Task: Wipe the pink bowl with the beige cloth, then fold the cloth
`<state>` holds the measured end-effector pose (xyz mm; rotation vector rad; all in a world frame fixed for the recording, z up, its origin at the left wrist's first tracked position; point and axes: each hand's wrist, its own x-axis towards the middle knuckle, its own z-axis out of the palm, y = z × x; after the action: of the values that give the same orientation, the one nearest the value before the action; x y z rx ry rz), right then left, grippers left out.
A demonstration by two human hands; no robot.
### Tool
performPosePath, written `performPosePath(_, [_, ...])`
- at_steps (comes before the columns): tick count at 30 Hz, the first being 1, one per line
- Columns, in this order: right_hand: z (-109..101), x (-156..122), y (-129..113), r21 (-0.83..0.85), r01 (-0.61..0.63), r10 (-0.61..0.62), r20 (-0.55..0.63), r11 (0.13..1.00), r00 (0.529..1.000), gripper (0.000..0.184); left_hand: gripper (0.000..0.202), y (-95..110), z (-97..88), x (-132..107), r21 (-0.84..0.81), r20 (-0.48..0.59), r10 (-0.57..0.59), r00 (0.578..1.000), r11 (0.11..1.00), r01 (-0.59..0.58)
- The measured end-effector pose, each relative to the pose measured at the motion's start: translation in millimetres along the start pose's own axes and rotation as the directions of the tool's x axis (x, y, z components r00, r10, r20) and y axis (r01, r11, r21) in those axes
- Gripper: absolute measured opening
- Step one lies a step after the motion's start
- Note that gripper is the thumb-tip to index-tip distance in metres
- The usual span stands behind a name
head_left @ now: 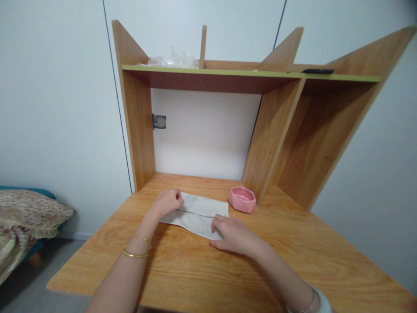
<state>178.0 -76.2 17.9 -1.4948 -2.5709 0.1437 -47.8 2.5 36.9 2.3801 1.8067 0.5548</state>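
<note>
A pale grey cloth [203,208] lies on the desk, folded lengthwise into a band with a seam-like edge running along its middle. At its left end, my left hand [167,203] is closed, its fingertips pinched on the cloth's edge. My right hand [235,234] rests at the right end with fingers bent and apart. Its fingertips touch the cloth near the middle edge, while the thumb sits by the near corner. Just beyond the cloth's right end stands a pink hexagonal ashtray [241,200], close to the shelf's upright panel.
The wooden desk [182,269] carries a shelf unit [283,130] at its back. Clear plastic bags [174,58] and a dark flat object [317,71] lie on the upper shelf. A wall socket box [159,122] shows behind. A patterned blanket [29,217] covers teal furniture at left.
</note>
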Motion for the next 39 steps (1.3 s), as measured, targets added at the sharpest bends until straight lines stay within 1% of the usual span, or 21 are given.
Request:
performPosePath(2, [1,-1,0,-0.017,0.009,-0.009,0.005,1.000,1.000,0.015,0.018,-1,0.3,1,-0.013,-0.014,0.005,1.000,1.000,-0.006])
performPosePath(4, [0,2,3,-0.020,0.016,-0.016,-0.013,1.000,1.000,0.014,0.017,-2,0.6,2,-0.033,-0.028,0.003,1.000,0.999,-0.004])
performPosePath(7, [-8,9,10,0.036,-0.009,0.012,-0.075,0.999,0.997,0.013,0.019,-2,0.5,3,-0.142,-0.022,0.019,1.000,0.990,-0.022])
performPosePath(9, [-17,17,17,0.127,-0.045,0.057,-0.096,0.991,0.994,0.012,0.022,-3,-0.2,3,-0.278,0.006,0.087,0.996,0.957,-0.082])
performPosePath(11, [-25,26,26,0.227,-0.088,0.104,-0.062,0.970,0.993,0.013,0.023,-5,-1.6,3,-0.397,0.032,0.178,0.984,0.905,-0.151])
performPosePath(12, [-27,30,30,0.259,-0.103,0.120,-0.049,0.960,0.992,0.014,0.023,-6,-2.6,2,-0.432,0.045,0.216,0.975,0.884,-0.176])
performPosePath(14, [-29,39,40,0.263,-0.113,0.143,-0.097,0.958,0.985,0.014,0.022,-8,-5.6,0,-0.456,0.086,0.257,0.963,0.869,-0.192])
performPosePath(16, [-26,46,47,0.208,-0.136,0.174,-0.179,0.969,0.968,0.014,0.022,-11,-9.4,-2,-0.430,0.136,0.253,0.958,0.886,-0.173])
performPosePath(18, [-23,51,52,0.142,-0.183,0.212,-0.233,0.973,0.949,0.014,0.023,-15,-13.4,-3,-0.352,0.166,0.207,0.964,0.926,-0.138])
performPosePath(21, [-18,55,55,0.061,-0.224,0.232,-0.273,0.973,0.934,0.015,0.023,-22,-17.8,-4,-0.166,0.149,0.072,0.986,0.985,-0.047])
performPosePath(23, [-16,55,56,0.038,-0.227,0.229,-0.277,0.973,0.933,0.016,0.020,-27,-19.2,-4,-0.096,0.127,-0.002,0.992,0.995,0.014])
performPosePath(24, [-16,56,57,0.034,-0.227,0.228,-0.270,0.973,0.935,0.017,0.018,-30,-19.7,-4,-0.101,0.130,-0.011,0.991,0.995,0.024])
performPosePath(27, [-15,57,60,0.012,-0.240,0.235,-0.249,0.971,0.940,0.019,0.014,-37,-21.0,-2,-0.171,0.154,0.008,0.988,0.985,0.018])
performPosePath(29, [-15,59,61,-0.029,-0.252,0.237,-0.247,0.967,0.940,0.020,0.015,-38,-20.8,1,-0.146,0.111,-0.019,0.994,0.989,0.035])
performPosePath(32, [-16,63,61,-0.120,-0.292,0.253,-0.261,0.949,0.931,0.023,0.016,-36,-15.7,8,0.013,-0.064,-0.083,0.994,0.996,0.084])
performPosePath(34, [-15,67,59,-0.188,-0.325,0.267,-0.279,0.927,0.922,0.024,0.017,-34,-7.9,14,0.094,-0.187,-0.090,0.978,0.990,0.109])
performPosePath(35, [-15,68,58,-0.219,-0.334,0.267,-0.285,0.917,0.921,0.024,0.018,-35,-2.9,17,0.108,-0.226,-0.086,0.970,0.988,0.112])
performPosePath(36, [-13,69,56,-0.246,-0.333,0.260,-0.287,0.910,0.922,0.025,0.018,-35,2.5,19,0.110,-0.240,-0.080,0.967,0.988,0.109])
performPosePath(39, [-8,71,52,-0.296,-0.297,0.213,-0.284,0.908,0.935,0.027,0.018,-40,17.5,22,0.091,-0.174,-0.066,0.983,0.992,0.083])
